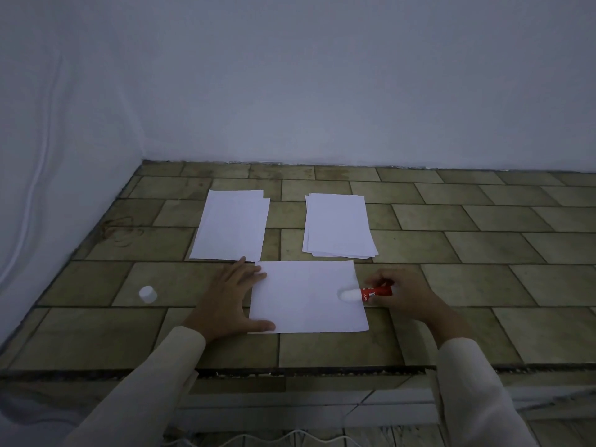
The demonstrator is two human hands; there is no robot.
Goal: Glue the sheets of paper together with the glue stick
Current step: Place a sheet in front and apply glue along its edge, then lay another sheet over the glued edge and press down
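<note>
Mid-gluing, by the look of it: glue stick [375, 292] pinched in the curled fingers [379, 280] of the right hand [403, 291], white tip down on the right part of the single sheet [306, 301] near the front of the tiled table [483, 221], left hand [232, 298] flat on that sheet's left edge with fingers spread. Draw the tip in even, overlapping strokes out to edges and corners, press lightly to avoid wrinkling, and bear down with the flat hand against sliding. Take the next sheet promptly from the left stack [230, 225] or right stack [338, 225] behind; cap [147, 294] lying well off to the left.
</note>
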